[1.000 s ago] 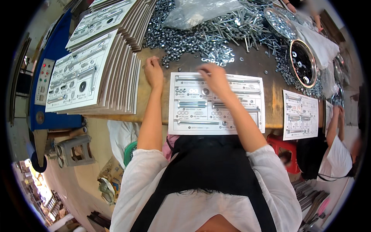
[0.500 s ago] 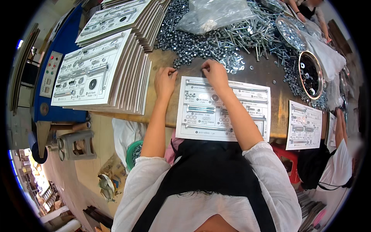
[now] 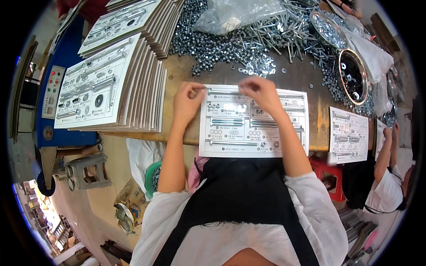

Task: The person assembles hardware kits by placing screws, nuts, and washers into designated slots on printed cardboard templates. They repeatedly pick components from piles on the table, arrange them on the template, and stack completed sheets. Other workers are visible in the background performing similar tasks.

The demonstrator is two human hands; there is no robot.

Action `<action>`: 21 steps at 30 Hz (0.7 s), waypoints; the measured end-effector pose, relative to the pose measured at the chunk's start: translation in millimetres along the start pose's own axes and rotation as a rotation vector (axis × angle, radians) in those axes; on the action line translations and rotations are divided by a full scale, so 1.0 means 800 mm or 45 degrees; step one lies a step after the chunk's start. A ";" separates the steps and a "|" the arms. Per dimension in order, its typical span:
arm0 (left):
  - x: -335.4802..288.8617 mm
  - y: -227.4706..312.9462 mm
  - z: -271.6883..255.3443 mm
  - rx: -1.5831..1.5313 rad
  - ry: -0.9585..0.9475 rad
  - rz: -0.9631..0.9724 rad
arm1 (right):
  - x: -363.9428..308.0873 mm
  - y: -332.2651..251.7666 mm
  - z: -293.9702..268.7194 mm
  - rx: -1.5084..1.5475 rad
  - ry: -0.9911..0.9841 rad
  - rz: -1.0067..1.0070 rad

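Print on cards, apparently handwriting on bag

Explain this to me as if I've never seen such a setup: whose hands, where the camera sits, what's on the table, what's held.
There is no robot: these are one person's bare left hand and right hand. A wide fisheye camera worn on the head looks down, and the picture's left is the person's left. On the table lies a card printed with pictures of hardware. Beyond it are loose nuts and bolts; to the left, stacked cards; to the right, a round tray. The left hand is at the card's upper left corner, the right over its upper edge; whether either holds anything small, I can't tell.
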State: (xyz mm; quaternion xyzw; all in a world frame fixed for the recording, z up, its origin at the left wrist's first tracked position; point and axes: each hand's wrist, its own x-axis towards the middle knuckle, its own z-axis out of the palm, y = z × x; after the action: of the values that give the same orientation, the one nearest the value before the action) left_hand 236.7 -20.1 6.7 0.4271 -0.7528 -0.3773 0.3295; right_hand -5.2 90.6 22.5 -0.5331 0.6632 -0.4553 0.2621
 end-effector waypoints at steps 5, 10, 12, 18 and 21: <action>-0.095 0.069 0.061 0.199 -0.493 0.523 | -0.152 -0.004 -0.023 -0.324 -0.138 0.097; -0.123 0.060 0.105 0.331 -0.417 0.602 | -0.178 0.010 -0.014 -0.397 -0.070 -0.009; -0.125 0.058 0.111 0.319 -0.411 0.588 | -0.180 0.012 -0.012 -0.363 -0.037 0.008; -0.128 0.065 0.111 0.300 -0.386 0.540 | -0.178 0.013 -0.007 -0.353 -0.022 0.024; -0.107 0.059 0.087 0.276 -0.332 0.384 | -0.165 -0.014 -0.014 -0.170 0.042 0.128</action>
State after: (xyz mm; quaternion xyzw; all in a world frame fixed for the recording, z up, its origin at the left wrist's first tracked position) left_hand 196.6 93.2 -2.8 0.2904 -0.8805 -0.2924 0.2344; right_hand 29.6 219.0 19.1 -0.5079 0.7222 -0.4051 0.2374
